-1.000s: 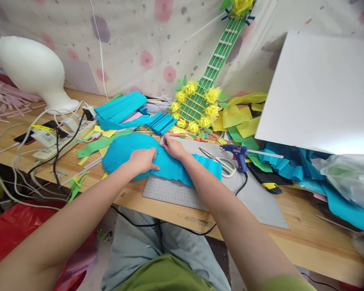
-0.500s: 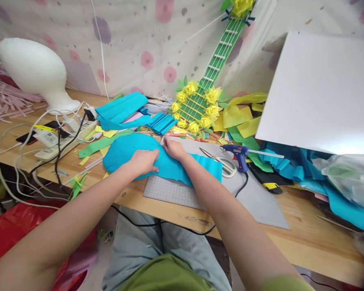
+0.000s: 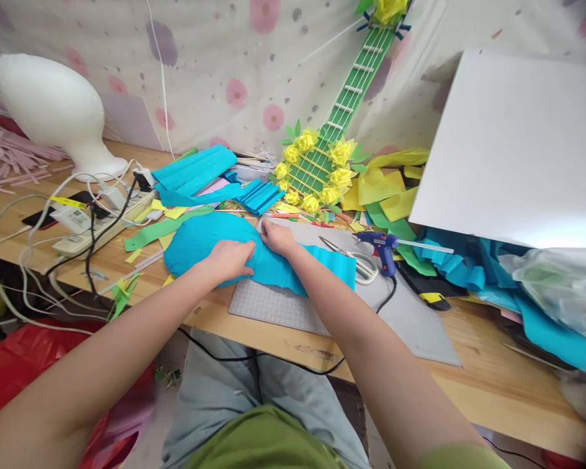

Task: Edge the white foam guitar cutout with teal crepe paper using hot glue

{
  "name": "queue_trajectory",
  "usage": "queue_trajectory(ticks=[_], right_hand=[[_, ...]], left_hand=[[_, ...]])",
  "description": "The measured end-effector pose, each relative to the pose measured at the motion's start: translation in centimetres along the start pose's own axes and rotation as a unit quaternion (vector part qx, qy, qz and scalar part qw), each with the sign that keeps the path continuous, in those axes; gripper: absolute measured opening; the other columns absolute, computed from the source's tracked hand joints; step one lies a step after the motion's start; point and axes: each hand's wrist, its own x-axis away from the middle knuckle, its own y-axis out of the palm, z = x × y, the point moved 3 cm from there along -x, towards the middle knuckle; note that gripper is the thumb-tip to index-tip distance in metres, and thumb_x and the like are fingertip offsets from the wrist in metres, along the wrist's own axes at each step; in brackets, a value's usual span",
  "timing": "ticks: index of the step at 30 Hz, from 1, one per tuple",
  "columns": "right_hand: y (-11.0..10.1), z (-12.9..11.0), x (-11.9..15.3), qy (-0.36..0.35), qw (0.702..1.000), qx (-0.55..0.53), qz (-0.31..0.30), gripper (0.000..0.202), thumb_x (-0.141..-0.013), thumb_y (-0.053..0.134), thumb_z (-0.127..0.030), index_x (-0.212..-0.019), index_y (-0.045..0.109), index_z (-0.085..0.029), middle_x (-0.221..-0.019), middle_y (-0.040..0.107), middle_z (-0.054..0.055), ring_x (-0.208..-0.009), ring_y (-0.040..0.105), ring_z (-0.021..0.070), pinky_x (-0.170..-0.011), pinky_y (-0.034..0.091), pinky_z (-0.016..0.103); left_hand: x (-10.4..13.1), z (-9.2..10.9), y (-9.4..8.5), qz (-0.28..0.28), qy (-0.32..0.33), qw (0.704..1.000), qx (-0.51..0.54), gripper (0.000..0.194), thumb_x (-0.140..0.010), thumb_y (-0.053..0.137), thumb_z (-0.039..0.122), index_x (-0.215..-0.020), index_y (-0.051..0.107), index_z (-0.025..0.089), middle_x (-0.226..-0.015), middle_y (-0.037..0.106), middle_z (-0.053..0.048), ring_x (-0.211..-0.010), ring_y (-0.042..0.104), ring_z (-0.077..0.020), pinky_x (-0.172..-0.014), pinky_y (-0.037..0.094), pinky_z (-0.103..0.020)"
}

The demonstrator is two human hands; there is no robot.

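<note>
A rounded shape covered in blue crepe paper (image 3: 200,238) lies across the table, its loose pleated end reaching right over the grey cutting mat (image 3: 268,306). My left hand (image 3: 229,260) rests on the middle of the paper, thumb and fingers closed on its near side. At the far edge, my right hand (image 3: 277,238) pinches the same paper with curled fingers. Scissors with white handles (image 3: 364,268) lie just right of the pleated end. Beside them sits a blue glue gun (image 3: 383,251) with a glue stick in its back.
A green paper guitar with yellow flowers (image 3: 317,169) leans against the wall. On the left stand a white foam head (image 3: 53,111) and a power strip (image 3: 83,241) with tangled cables. A white board (image 3: 512,143) and a black-yellow cutter (image 3: 434,299) are at right.
The view has shifted very slightly. Both hands keep their places on the blue crepe paper, with hardly any visible movement.
</note>
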Motion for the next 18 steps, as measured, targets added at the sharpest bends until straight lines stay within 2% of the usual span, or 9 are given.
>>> queue_trajectory(ticks=[8,14,16,18], right_hand=[[-0.3,0.3,0.1,0.035,0.997,0.001,0.062,0.029,-0.080,0.050,-0.037,-0.101,0.051,-0.016,-0.104,0.062,0.012,-0.093,0.057,0.0244,-0.074,0.043,0.032],[-1.0,0.7,0.8,0.055,0.991,-0.073,0.103,0.019,-0.086,0.039,-0.025,-0.097,0.053,-0.018,-0.100,0.063,0.009,-0.095,0.055,0.0201,-0.078,0.042,0.031],[-1.3,0.7,1.3,0.041,0.985,-0.111,0.122,0.021,-0.085,0.036,-0.020,-0.097,0.053,-0.018,-0.100,0.063,0.007,-0.096,0.055,0.0193,-0.079,0.042,0.031],[-1.3,0.4,1.9,0.014,0.981,-0.157,0.115,0.026,-0.083,0.034,-0.015,-0.102,0.052,-0.019,-0.101,0.065,0.005,-0.097,0.056,0.0185,-0.081,0.043,0.031]], left_hand=[[0.0,0.1,0.0,-0.003,-0.017,1.000,-0.012,0.032,-0.071,0.060,0.040,-0.095,0.051,0.021,-0.089,0.066,-0.007,-0.084,0.061,-0.0248,-0.067,0.040,-0.031],[0.2,0.2,-0.1,0.000,-0.020,1.000,0.006,0.032,-0.071,0.062,0.040,-0.094,0.052,0.020,-0.089,0.066,-0.008,-0.086,0.061,-0.0257,-0.069,0.041,-0.031],[0.1,0.2,-0.2,0.000,-0.017,1.000,0.007,0.033,-0.070,0.062,0.040,-0.094,0.052,0.020,-0.089,0.066,-0.008,-0.086,0.061,-0.0262,-0.068,0.041,-0.032],[0.0,0.1,-0.2,-0.001,-0.016,1.000,0.009,0.034,-0.069,0.063,0.041,-0.093,0.052,0.021,-0.089,0.066,-0.008,-0.087,0.061,-0.0264,-0.068,0.041,-0.031]])
